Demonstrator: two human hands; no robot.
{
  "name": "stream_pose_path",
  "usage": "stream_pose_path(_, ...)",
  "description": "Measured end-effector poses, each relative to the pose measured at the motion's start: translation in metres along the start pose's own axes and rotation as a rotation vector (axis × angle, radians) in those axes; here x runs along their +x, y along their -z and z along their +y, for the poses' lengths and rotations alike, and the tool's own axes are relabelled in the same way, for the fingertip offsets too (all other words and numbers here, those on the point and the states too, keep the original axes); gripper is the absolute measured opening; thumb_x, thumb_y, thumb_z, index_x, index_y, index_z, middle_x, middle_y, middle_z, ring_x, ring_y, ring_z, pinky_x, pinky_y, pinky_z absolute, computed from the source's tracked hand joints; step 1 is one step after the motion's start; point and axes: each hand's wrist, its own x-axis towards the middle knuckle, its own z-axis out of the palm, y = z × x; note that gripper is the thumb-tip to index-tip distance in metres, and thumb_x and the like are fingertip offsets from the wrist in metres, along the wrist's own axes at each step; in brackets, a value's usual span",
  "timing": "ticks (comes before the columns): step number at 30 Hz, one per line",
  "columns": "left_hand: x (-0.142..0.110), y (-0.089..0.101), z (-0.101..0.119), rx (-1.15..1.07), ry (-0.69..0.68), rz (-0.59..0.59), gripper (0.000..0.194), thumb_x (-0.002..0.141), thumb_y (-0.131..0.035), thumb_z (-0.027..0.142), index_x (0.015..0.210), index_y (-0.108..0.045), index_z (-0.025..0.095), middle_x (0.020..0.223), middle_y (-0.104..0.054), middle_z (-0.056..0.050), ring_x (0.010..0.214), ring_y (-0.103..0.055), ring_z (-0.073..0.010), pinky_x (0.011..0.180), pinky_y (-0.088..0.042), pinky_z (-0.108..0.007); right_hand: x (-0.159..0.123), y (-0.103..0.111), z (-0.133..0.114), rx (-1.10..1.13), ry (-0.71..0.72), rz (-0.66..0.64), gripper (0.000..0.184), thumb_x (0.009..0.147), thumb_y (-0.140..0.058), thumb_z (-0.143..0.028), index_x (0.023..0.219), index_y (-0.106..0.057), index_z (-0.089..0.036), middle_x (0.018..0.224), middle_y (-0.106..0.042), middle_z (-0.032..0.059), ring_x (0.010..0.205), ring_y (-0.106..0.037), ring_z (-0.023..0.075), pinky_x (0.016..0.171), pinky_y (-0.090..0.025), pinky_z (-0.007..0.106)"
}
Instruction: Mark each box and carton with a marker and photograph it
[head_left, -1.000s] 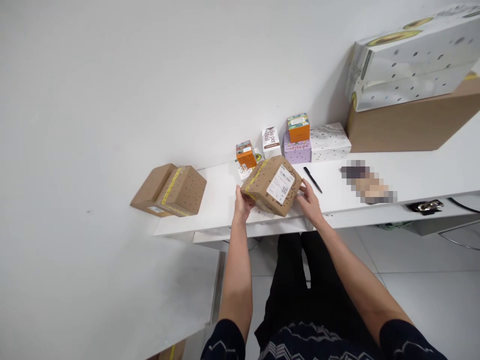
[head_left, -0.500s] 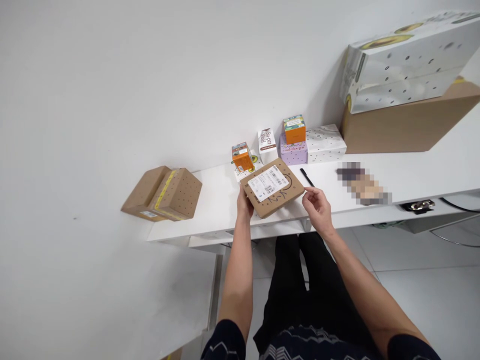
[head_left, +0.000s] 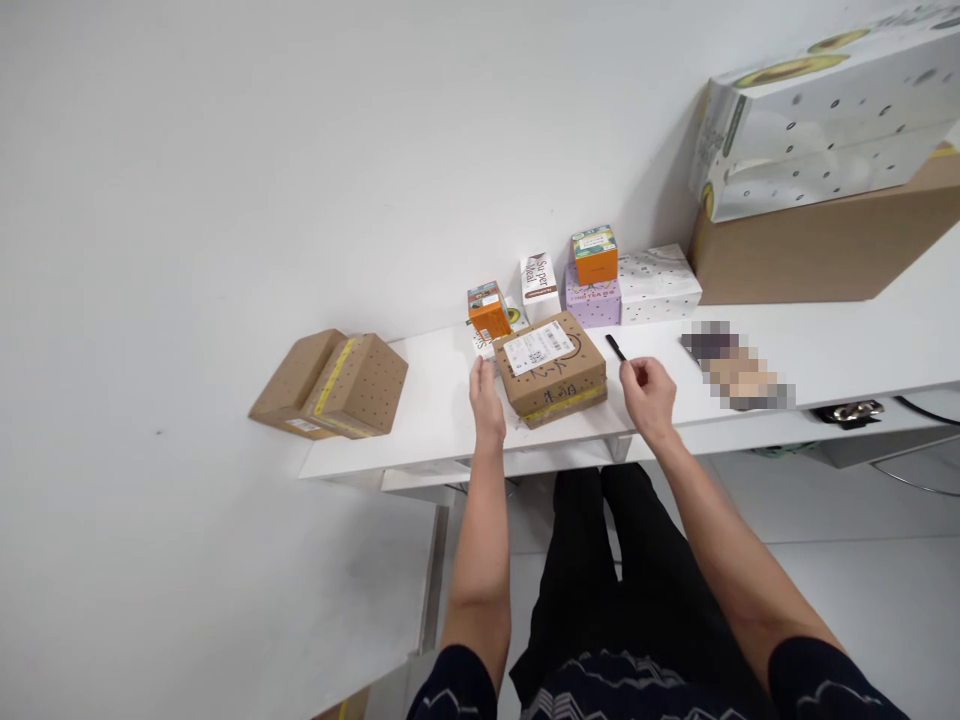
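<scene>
A brown dotted cardboard box [head_left: 564, 390] rests on the white table, with a white shipping label [head_left: 538, 346] on top, dark handwriting and yellow tape along its lower front. Beside its left side, my left hand [head_left: 487, 402] is open, fingers stretched forward; whether it touches the box I cannot tell. To the right of the box, my right hand [head_left: 649, 396] is closed, fingertips pressed together at the near end of a black pen-like stick [head_left: 615, 347]. Those fingers hide the stick's end, and whether they grip it is unclear.
Several small cartons, including an orange one [head_left: 489, 310] and a purple one [head_left: 592, 300], line the wall. Two taped cardboard boxes [head_left: 358, 385] stand left. Large boxes [head_left: 810, 250] fill the back right. A blurred flat item [head_left: 739, 370] lies right, near a metal clip [head_left: 855, 411].
The tilted box has been set down flat on the table and let go. My left hand has straightened its fingers; my right hand has moved off the box's corner to the black stick's end.
</scene>
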Motion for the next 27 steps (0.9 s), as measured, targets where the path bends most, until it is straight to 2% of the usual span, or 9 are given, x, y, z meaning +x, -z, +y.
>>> stream_pose_path(2,-0.010,-0.001,0.004,0.172,-0.230,0.128,0.039,0.090,-0.050,0.046,0.122,-0.054,0.024,0.138,-0.049,-0.007,0.131,-0.042,-0.0198,0.110,-0.033,-0.034,0.017,-0.003,0.009,-0.308,-0.027,-0.054,0.026,0.083,-0.055,-0.039,0.097,-0.061,-0.017,0.095,-0.057,0.0088,0.074,-0.056,0.0193,0.067,-0.044,0.034)
stream_pose_path(4,-0.023,-0.006,0.006,0.325,-0.475,0.170,0.039,0.091,-0.046,0.045,0.121,-0.054,0.023,0.134,-0.050,-0.011,0.129,-0.044,-0.0210,0.110,-0.032,-0.037,0.030,-0.007,0.016,-0.550,-0.068,-0.186,0.035,0.084,-0.055,-0.042,0.106,-0.060,-0.016,0.109,-0.054,0.0158,0.081,-0.060,0.0246,0.068,-0.045,0.037)
stream_pose_path(6,-0.033,-0.013,0.003,0.478,-0.633,0.150,0.039,0.091,-0.045,0.045,0.121,-0.055,0.022,0.131,-0.050,-0.013,0.129,-0.042,-0.0227,0.111,-0.030,-0.040,0.035,-0.010,0.018,-0.680,-0.088,-0.297,0.033,0.088,-0.049,-0.041,0.105,-0.060,-0.015,0.109,-0.054,0.0190,0.086,-0.062,0.0285,0.068,-0.045,0.039)
stream_pose_path(8,-0.038,-0.017,-0.003,0.613,-0.691,0.078,0.039,0.090,-0.049,0.046,0.118,-0.059,0.022,0.129,-0.051,-0.014,0.128,-0.042,-0.0246,0.111,-0.030,-0.043,0.037,-0.011,0.019,-0.722,-0.073,-0.345,0.029,0.091,-0.044,-0.035,0.103,-0.061,-0.015,0.106,-0.057,0.0196,0.090,-0.062,0.0297,0.070,-0.046,0.040)
stream_pose_path(12,-0.029,-0.007,-0.013,0.670,-0.674,-0.156,0.042,0.084,-0.057,0.050,0.114,-0.063,0.022,0.130,-0.050,-0.013,0.126,-0.046,-0.0249,0.108,-0.037,-0.042,0.036,-0.006,0.024,-0.641,-0.080,-0.345,0.025,0.091,-0.043,-0.032,0.096,-0.061,-0.015,0.104,-0.061,0.0207,0.094,-0.062,0.0310,0.074,-0.046,0.042)
stream_pose_path(16,-0.017,0.012,-0.013,0.596,-0.652,-0.340,0.049,0.081,-0.062,0.051,0.121,-0.059,0.024,0.141,-0.044,-0.012,0.132,-0.042,-0.0257,0.110,-0.034,-0.044,0.032,-0.002,0.030,-0.214,-0.183,-0.293,0.021,0.088,-0.047,-0.037,0.084,-0.056,-0.018,0.088,-0.068,0.0141,0.084,-0.064,0.0255,0.075,-0.048,0.040)
stream_pose_path(20,-0.019,0.013,-0.003,0.544,-0.601,-0.306,0.046,0.077,-0.066,0.052,0.115,-0.063,0.025,0.139,-0.048,-0.009,0.130,-0.045,-0.0260,0.111,-0.034,-0.044,0.016,-0.005,0.022,0.296,-0.297,-0.348,0.031,0.079,-0.056,-0.051,0.077,-0.051,-0.021,0.074,-0.068,0.0056,0.068,-0.063,0.0181,0.064,-0.050,0.033)
stream_pose_path(23,-0.028,0.010,0.018,0.568,-0.556,-0.212,0.044,0.078,-0.066,0.051,0.114,-0.063,0.026,0.132,-0.055,-0.008,0.125,-0.049,-0.0253,0.110,-0.035,-0.040,0.004,0.000,0.006,0.459,-0.327,-0.362,0.036,0.073,-0.063,-0.055,0.077,-0.051,-0.021,0.069,-0.067,0.0022,0.062,-0.062,0.0152,0.060,-0.051,0.030)
stream_pose_path(27,-0.031,0.010,0.050,0.635,-0.428,-0.111,0.051,0.081,-0.060,0.055,0.124,-0.056,0.028,0.125,-0.060,-0.008,0.120,-0.052,-0.0281,0.108,-0.034,-0.044,0.000,0.016,-0.015,0.566,-0.290,-0.373,0.035,0.075,-0.063,-0.054,0.078,-0.050,-0.022,0.067,-0.068,0.0007,0.056,-0.059,0.0126,0.057,-0.050,0.028)
